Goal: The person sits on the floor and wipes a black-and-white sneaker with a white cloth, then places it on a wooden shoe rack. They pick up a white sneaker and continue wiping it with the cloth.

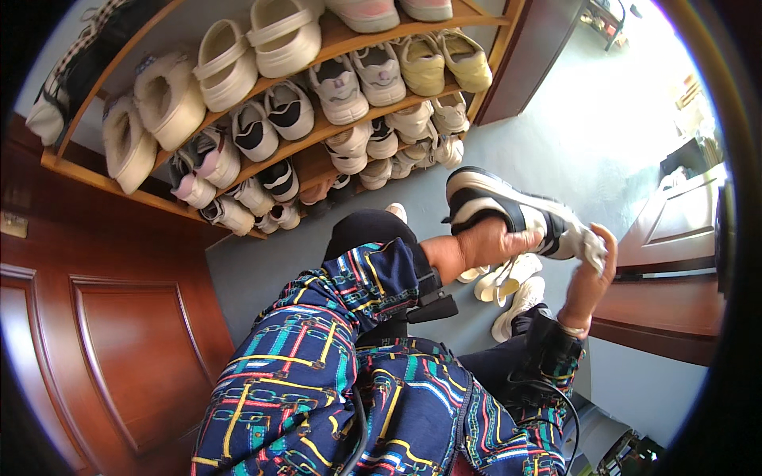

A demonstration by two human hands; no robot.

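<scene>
My left hand (491,244) grips a black-and-white sneaker (527,205) in the air, sole tilted up and away from me. The thumb lies along the upper; the other fingers are hidden by the shoe. At the toe end, my right hand (592,276) pinches a crumpled white cloth or tissue (590,250) against the sneaker. Below the shoe, a pair of pale shoes or clogs (506,282) rests on the grey floor (274,273), between my feet.
To the left front stands a wooden shoe rack (303,134) with several rows of shoes, including white clogs (286,41). A reddish-brown panelled door (131,351) is at left. Brown cabinet panels (661,303) stand close by my right hand.
</scene>
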